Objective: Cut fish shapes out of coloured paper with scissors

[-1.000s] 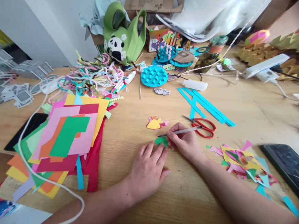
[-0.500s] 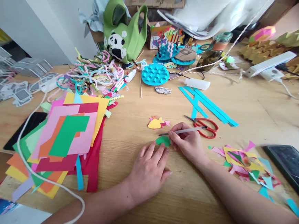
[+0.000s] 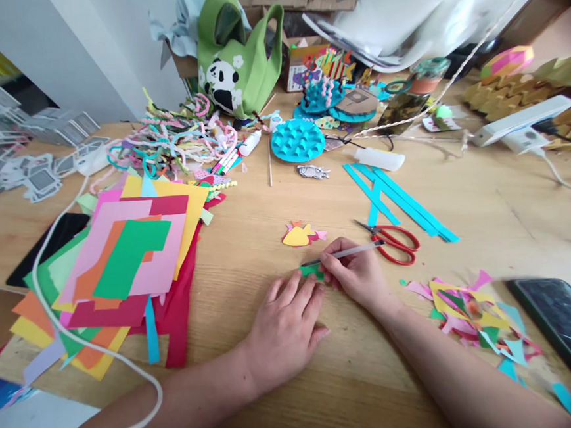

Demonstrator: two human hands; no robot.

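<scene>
A small green paper piece [image 3: 312,270] lies on the table, partly hidden by my fingers. My left hand [image 3: 288,322] rests open and flat, its fingertips pressing the near edge of the paper. Pinched in my right hand [image 3: 357,281] is a slim pen [image 3: 354,251] with a clear barrel, its dark tip lying over the paper's far edge. Beyond the hands sits a yellow paper fish shape [image 3: 296,236] on top of pink, red and orange cut-outs. Scissors with red handles [image 3: 400,243] lie just right of my right hand.
Coloured paper sheets [image 3: 131,259] are stacked at left, crossed by a white cable [image 3: 39,286]. Paper scraps [image 3: 471,311] and a phone [image 3: 561,324] lie at right. Blue strips [image 3: 403,201], a glue bottle [image 3: 380,159], a scaled blue disc [image 3: 297,140] and a panda bag [image 3: 238,59] stand farther back.
The pen tip has shifted slightly left and down across the green paper's far edge. My left hand stays nearly in place. The camera view has shifted a little.
</scene>
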